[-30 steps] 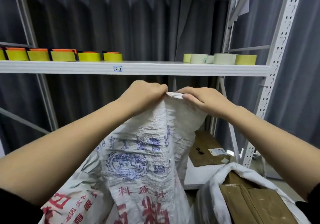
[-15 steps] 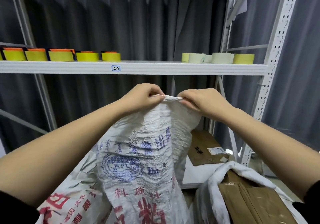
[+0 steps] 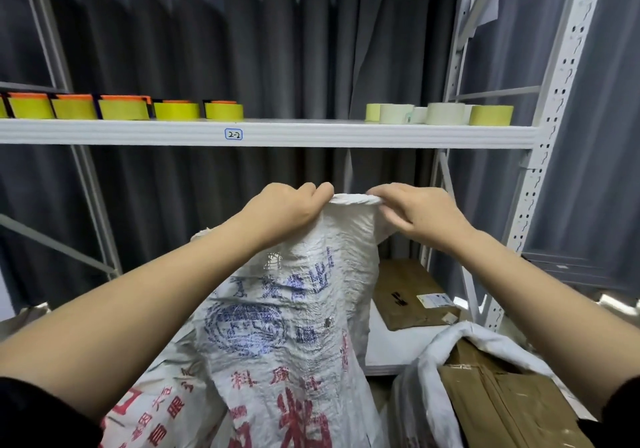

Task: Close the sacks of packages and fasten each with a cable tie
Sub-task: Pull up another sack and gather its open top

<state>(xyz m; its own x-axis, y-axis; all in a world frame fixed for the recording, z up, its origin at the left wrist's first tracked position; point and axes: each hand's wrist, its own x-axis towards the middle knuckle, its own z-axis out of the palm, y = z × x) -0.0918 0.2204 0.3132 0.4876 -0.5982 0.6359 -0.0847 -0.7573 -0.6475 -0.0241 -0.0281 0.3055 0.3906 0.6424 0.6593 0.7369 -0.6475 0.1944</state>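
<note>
Open space is seen above the raised sack, bounded overhead by a white shelf lined with tape rolls. Passage to the right is blocked by a perforated metal upright. Lower right, room is taken by a second sack holding a cardboard box.

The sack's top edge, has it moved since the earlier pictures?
Yes. The sack's top edge, gripped by the left hand and right hand, has dropped lower, farther below the white shelf.
</note>
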